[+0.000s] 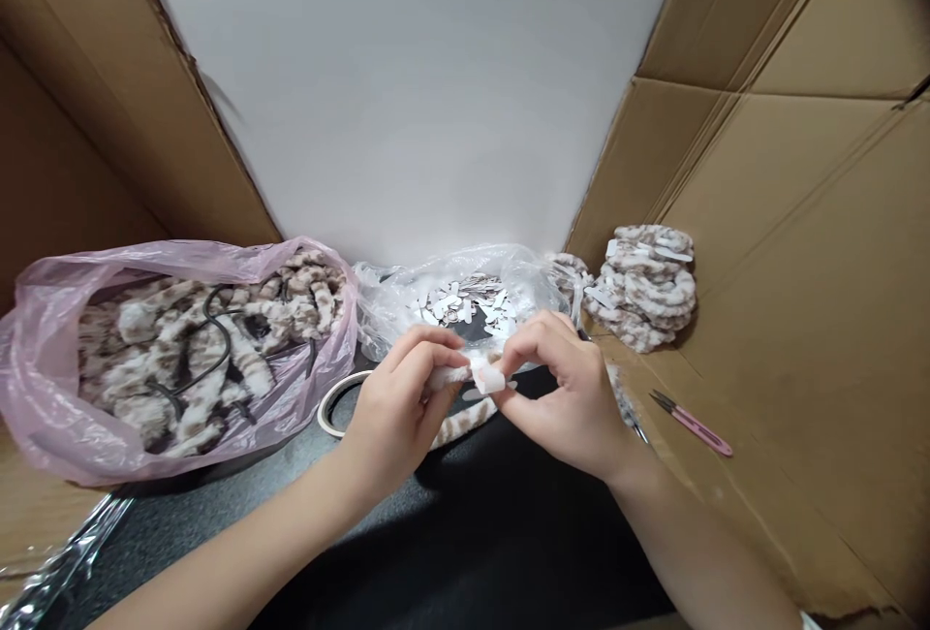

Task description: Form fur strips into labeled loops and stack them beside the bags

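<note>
Between my two hands is a spotted plush strip (465, 423), its lower part curving beneath my fingers. My left hand (402, 407) pinches one end of the plush. At its other end, my right hand (563, 393) has thumb and forefinger closed on a small white tape piece (488, 376), which is curled against the plush. Just behind the hands, a clear plastic bag (407, 291) holds many small white tags with metal pieces (465, 300). A roll of tape (325, 414) lies beside my left hand, partly hidden by it.
At the left a pink plastic bag (50, 305) holds plush pieces (167, 339) and dark cords (222, 344). Stacked plush rings (646, 291) with white tags sit at the back right. Pink thread snips (694, 423) lie on cardboard at the right. Cardboard walls (814, 252) rise on both sides.
</note>
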